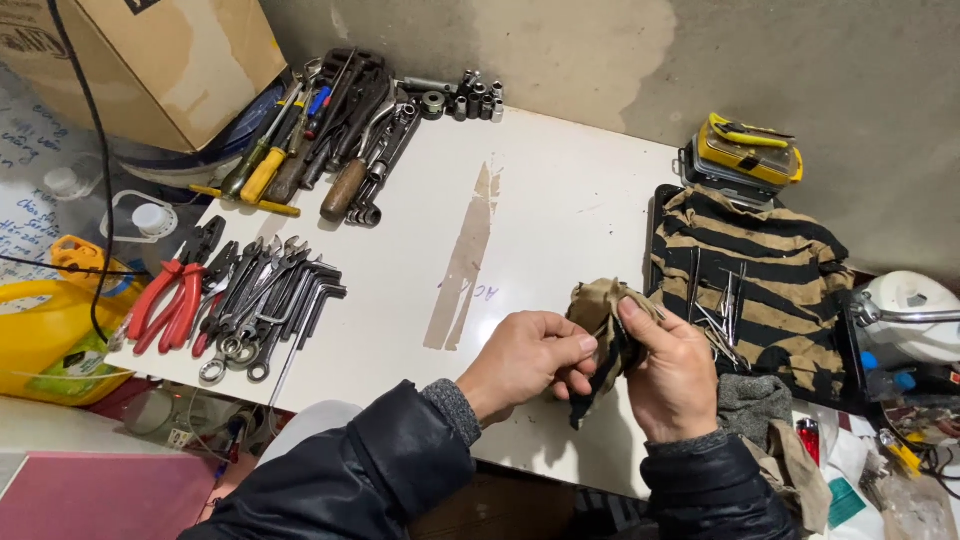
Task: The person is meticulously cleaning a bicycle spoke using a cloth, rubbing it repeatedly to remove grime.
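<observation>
Both my hands meet over the front edge of a white table point(560, 210). My right hand point(672, 375) grips a crumpled tan-and-black rag point(598, 308), thumb pressed on top of it. My left hand point(528, 358) closes its fingers on the rag's lower left side. Whether something small is wrapped inside the rag is hidden. Just right of my hands lies a black-and-tan striped cloth point(770, 270) with several thin metal tools point(722, 300) on it.
Pliers, wrenches and hex keys point(240, 300) lie at the table's left. Screwdrivers and sockets point(340, 140) sit at the back. A yellow case point(748, 150) stands at the back right, a cardboard box point(170, 60) at the far left, a yellow jug point(50, 330) below it.
</observation>
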